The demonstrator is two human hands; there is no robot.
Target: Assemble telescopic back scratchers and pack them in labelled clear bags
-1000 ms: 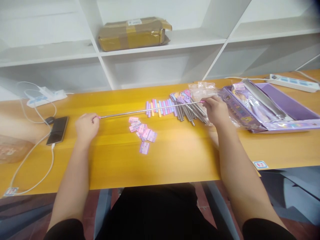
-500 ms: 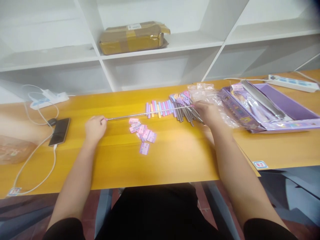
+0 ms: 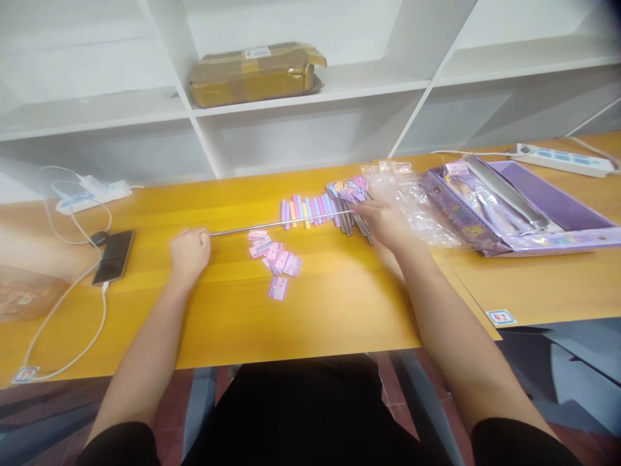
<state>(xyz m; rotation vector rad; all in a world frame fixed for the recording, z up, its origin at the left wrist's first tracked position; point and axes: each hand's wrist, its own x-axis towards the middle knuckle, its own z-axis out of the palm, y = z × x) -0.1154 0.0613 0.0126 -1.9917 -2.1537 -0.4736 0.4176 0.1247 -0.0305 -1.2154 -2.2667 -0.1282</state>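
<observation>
A thin metal rod (image 3: 281, 223) stretches between my two hands above the table. Its left end is in my closed left hand (image 3: 191, 251); the right end meets the closed fingers of my right hand (image 3: 381, 223). Behind the rod lies a row of pastel sticks (image 3: 310, 210). Several dark metal tubes (image 3: 361, 228) lie beside and partly under my right hand, with a pile of small colourful pieces (image 3: 350, 189) at their top. In front of the rod, small pink and purple cards (image 3: 278, 255) are scattered.
Clear plastic bags (image 3: 412, 200) and an open purple box (image 3: 557, 243) are at the right. On the left lie a phone (image 3: 113, 257) with a white cable and a power strip (image 3: 92, 196). A taped carton (image 3: 255, 74) sits on the shelf behind.
My right hand has moved left, and the span of rod between my hands is shorter. My left hand has shifted slightly right, its fingers still closed.
</observation>
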